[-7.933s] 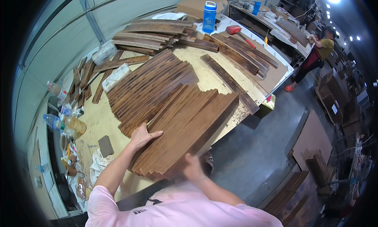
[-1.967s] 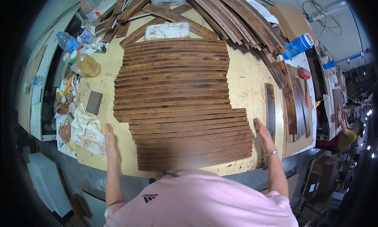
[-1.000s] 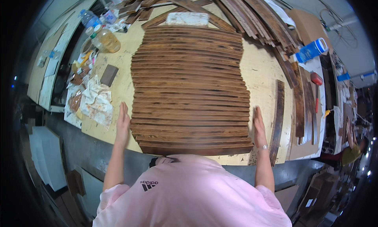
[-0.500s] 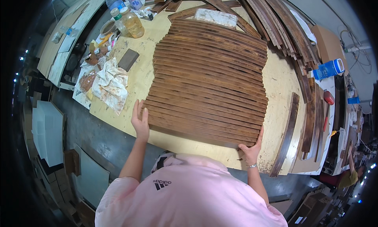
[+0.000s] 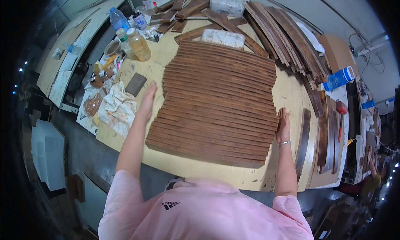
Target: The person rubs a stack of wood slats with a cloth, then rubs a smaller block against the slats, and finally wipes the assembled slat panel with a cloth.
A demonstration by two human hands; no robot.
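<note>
Before me on the pale workbench lies a wide row of dark brown wooden strips, packed side by side, with their ends stepped unevenly at both edges. My left hand is held upright just off the row's left edge, fingers stretched forward and a small gap between palm and wood. At the right edge my right hand has its fingers extended beside the strip ends; whether it touches them I cannot tell. Neither hand holds anything. A grey-brown rectangular block rests left of my left hand.
A stained white cloth and jars stand at the left. A wrapped white block sits behind the row. Long curved boards lie far right, near a blue bottle and a red-headed mallet. The bench edge is close.
Both hands have left the near corners and moved forward along the sides. My left hand has come off the wood. The row appears lower in the picture as the view shifted.
</note>
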